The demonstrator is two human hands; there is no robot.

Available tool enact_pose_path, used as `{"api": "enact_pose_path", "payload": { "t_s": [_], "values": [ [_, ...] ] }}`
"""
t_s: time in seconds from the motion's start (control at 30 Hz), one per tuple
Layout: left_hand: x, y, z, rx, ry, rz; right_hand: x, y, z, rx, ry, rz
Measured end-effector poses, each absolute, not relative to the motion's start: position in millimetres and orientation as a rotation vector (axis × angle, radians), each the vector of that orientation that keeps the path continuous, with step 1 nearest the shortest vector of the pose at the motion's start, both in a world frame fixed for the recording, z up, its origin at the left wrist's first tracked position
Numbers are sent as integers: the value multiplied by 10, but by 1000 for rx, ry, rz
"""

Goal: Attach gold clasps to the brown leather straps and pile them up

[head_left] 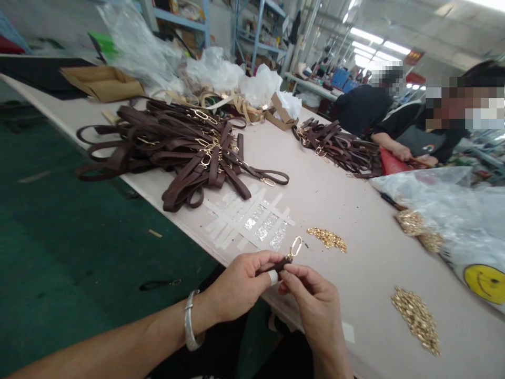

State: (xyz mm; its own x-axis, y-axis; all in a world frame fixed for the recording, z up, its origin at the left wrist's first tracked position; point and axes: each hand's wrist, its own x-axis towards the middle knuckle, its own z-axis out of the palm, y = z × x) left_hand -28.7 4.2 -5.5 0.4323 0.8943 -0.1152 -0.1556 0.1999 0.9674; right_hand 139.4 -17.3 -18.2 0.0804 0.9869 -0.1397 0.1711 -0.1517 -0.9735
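Note:
Between my hands, at the near edge of the table, is a dark brown leather strap [281, 264] with a gold oval clasp [296, 246] at its end. My left hand [246, 279], with a silver bangle on the wrist and a white wrap on the thumb, is closed around the strap. My right hand [313, 295] is pinched against the strap just below the clasp; its fingertips partly hide what they grip. Just beyond them lies a small pile of gold metal pieces [327, 239]. A larger gold pile [416, 318] is to the right.
A big heap of brown straps [189, 152] covers the left of the table [292, 208]; another strap pile [339, 147] lies farther back. Clear tape patches the surface. Plastic bags [445, 205] stand right. A co-worker's hand [400, 152] is by a red item. One strap [158, 285] lies on the floor.

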Motion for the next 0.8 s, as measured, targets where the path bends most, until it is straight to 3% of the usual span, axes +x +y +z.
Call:
{"api": "enact_pose_path", "payload": {
  "t_s": [0.57, 0.67, 0.8],
  "values": [
    [-263, -57, -173, 1478, 971, 714, 1311, -321, -128, -1327, -1001, 1183],
    [-208, -37, -174, 1323, 991, 690, 1689, -314, -148, -1510, -1247, 916],
    [-278, 23, -121, 1276, 1120, 715, 2625, -278, -214, -1957, -1511, 172]
  ]
}}
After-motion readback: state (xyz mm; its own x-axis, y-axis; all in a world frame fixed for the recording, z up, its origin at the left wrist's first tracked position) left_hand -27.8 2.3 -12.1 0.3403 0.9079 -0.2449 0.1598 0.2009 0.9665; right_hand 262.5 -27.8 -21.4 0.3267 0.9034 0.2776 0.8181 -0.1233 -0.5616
